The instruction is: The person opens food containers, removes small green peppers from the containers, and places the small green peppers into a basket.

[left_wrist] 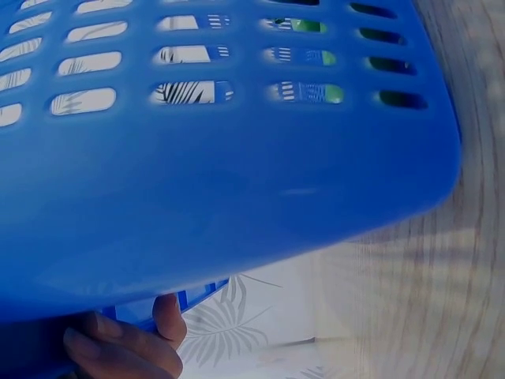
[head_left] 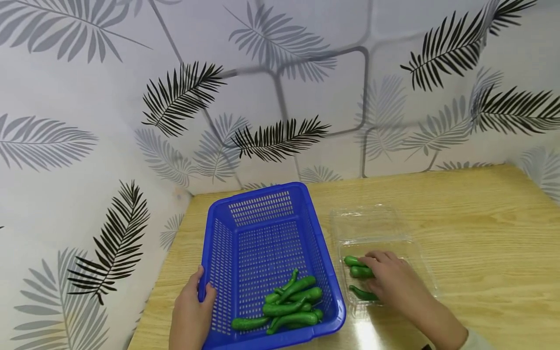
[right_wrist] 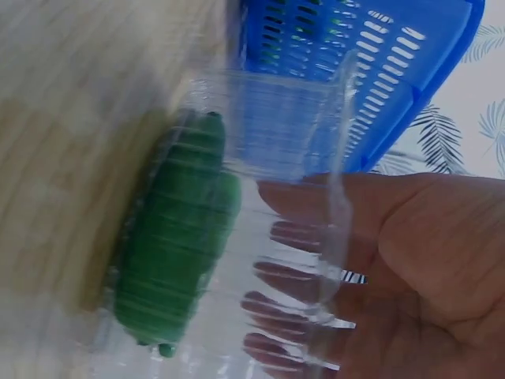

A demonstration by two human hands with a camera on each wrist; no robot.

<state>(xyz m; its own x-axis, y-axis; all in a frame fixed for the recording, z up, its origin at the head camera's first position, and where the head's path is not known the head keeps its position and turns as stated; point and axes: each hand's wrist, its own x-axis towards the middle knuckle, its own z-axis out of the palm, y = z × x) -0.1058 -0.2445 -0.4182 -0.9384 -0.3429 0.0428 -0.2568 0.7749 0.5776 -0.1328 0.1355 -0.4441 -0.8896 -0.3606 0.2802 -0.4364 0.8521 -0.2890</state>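
Observation:
My left hand [head_left: 191, 311] grips the left rim of a blue plastic basket [head_left: 321, 240], thumb inside and fingers outside. In the left wrist view, curled fingers [left_wrist: 126, 347] show below the basket's wall [left_wrist: 237, 181]. Long green peppers [head_left: 290, 308], curved and tapering, lie heaped at the basket's near end. To the right stands a clear hinged plastic box [head_left: 372, 223], lid laid back, with a few more green peppers [head_left: 360, 292] inside. My right hand [head_left: 395, 282] reaches over it. In the right wrist view its fingers [right_wrist: 292, 276] show through the box wall, extended and apart from the peppers [right_wrist: 177, 237].
Both containers stand on a wood-grain table [head_left: 490, 233], the basket left of the box and close beside it. Behind and to the left hangs a pale leaf-patterned covering [head_left: 306, 87] that meets the table's back edge.

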